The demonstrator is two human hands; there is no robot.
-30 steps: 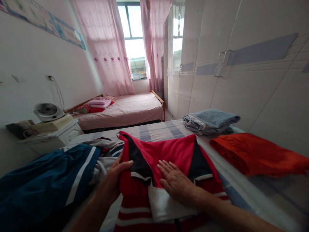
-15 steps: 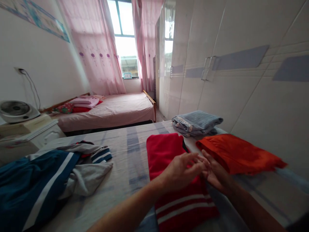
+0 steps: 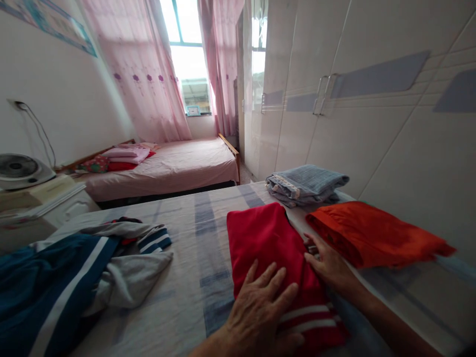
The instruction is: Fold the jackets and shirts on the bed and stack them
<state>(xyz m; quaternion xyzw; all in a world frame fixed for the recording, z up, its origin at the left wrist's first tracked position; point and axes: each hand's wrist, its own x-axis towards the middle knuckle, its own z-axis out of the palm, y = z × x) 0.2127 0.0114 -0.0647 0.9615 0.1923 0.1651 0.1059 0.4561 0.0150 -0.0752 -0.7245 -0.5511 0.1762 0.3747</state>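
A folded red garment [image 3: 260, 233] with white stripes near its lower end lies on the bed in front of me. My left hand [image 3: 258, 302] rests flat on it, fingers spread, covering part of the stripes. At the garment's right edge is my right hand [image 3: 323, 260], its fingers loosely bent and apart, with the thumb against the red cloth. Nothing can be seen held in it. Just right of that hand lies a folded orange garment [image 3: 375, 233]. Beyond the red one sits a folded blue-grey garment [image 3: 308, 181].
A rumpled blue, white and grey jacket [image 3: 85, 277] lies at the left on the patterned bedsheet [image 3: 186, 277]. A white wardrobe [image 3: 372, 134] stands along the right. Farther back are a pink-covered bed [image 3: 186, 161] and a fan [image 3: 22, 171] on a cabinet.
My hands, together above the red garment before, have parted. The left came down flat onto the cloth, nearer to me; the right moved to its right edge. The view shifted slightly.
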